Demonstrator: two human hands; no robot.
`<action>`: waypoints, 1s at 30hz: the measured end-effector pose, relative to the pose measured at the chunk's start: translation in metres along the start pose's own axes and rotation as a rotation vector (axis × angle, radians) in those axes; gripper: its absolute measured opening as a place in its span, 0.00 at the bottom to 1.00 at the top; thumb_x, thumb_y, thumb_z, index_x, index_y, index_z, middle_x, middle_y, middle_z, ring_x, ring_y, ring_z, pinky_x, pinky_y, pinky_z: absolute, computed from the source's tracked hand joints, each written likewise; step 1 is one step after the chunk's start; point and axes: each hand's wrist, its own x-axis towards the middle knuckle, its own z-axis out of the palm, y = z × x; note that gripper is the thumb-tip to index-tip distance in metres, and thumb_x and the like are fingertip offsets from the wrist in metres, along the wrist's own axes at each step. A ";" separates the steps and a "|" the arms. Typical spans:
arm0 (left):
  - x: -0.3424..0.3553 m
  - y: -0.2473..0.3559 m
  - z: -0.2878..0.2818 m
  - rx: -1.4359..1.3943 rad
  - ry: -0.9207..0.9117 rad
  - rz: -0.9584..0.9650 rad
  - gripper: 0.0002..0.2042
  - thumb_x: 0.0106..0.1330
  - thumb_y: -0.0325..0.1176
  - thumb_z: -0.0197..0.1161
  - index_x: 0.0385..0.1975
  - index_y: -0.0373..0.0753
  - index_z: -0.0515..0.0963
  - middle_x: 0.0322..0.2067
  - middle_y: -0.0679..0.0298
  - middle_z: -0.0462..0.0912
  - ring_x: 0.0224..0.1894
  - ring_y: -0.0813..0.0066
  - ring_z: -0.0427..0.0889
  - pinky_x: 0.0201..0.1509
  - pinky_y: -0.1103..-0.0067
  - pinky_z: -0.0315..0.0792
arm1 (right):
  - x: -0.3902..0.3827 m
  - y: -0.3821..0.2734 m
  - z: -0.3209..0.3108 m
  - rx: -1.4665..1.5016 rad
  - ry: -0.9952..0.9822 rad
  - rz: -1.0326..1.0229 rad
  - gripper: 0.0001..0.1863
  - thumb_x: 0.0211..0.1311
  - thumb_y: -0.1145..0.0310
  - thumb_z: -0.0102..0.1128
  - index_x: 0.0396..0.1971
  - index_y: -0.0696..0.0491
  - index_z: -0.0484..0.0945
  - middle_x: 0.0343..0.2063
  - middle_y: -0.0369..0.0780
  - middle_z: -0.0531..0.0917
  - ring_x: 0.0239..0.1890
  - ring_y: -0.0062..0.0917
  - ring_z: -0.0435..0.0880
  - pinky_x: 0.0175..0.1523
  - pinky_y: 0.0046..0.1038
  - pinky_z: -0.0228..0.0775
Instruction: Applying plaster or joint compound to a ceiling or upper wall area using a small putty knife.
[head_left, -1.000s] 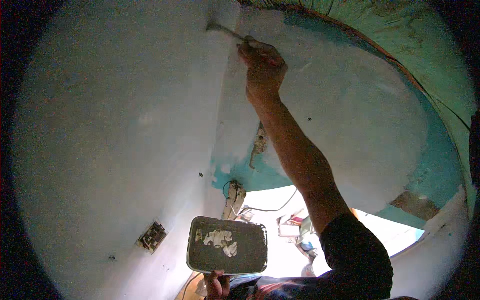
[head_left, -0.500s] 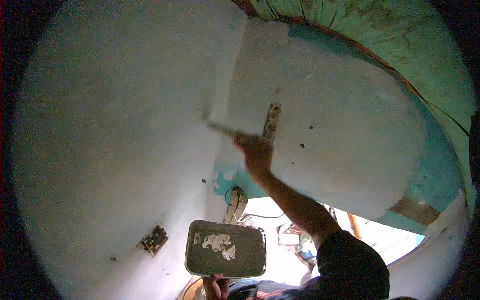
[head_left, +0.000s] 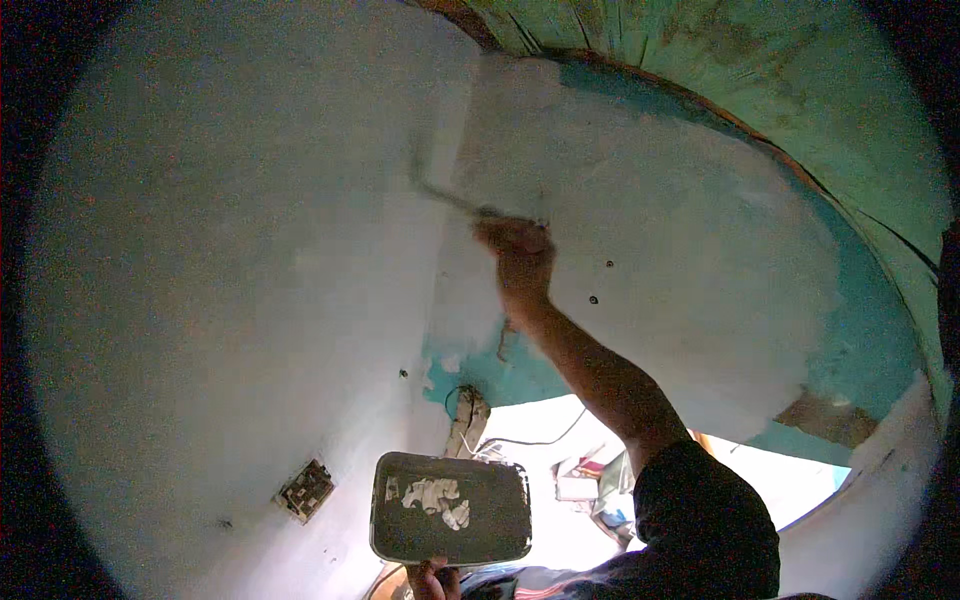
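My right hand (head_left: 522, 255) is raised to the inside corner of the white-coated walls. It is closed round a thin-handled tool (head_left: 452, 197), whose bent far end is smeared by motion against the wall, so its kind is unclear. Low in the view, my left hand (head_left: 435, 580) grips the near edge of a shallow dark rectangular tray (head_left: 495, 505). Off-white lumps of thick paste (head_left: 437, 497) lie inside this tray, which tilts toward me.
An open socket box (head_left: 305, 490) sits in the left wall (head_left: 230, 300). Teal patches (head_left: 510, 375) show on the right wall above a bright opening (head_left: 590, 520). Near the corner hangs a cable (head_left: 540, 440). Green boards (head_left: 760, 80) slope overhead.
My right hand has moved upward along the corner with the tool, now covering most of the rough slot in the wall. The tray sits slightly lower in the view.
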 end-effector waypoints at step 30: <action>0.005 -0.029 -0.044 0.017 -0.061 -0.096 0.09 0.67 0.32 0.61 0.42 0.36 0.75 0.36 0.60 0.80 0.35 0.66 0.79 0.36 0.71 0.78 | 0.175 0.047 0.006 0.230 0.474 0.052 0.13 0.61 0.76 0.62 0.42 0.68 0.78 0.38 0.49 0.85 0.40 0.35 0.87 0.44 0.32 0.84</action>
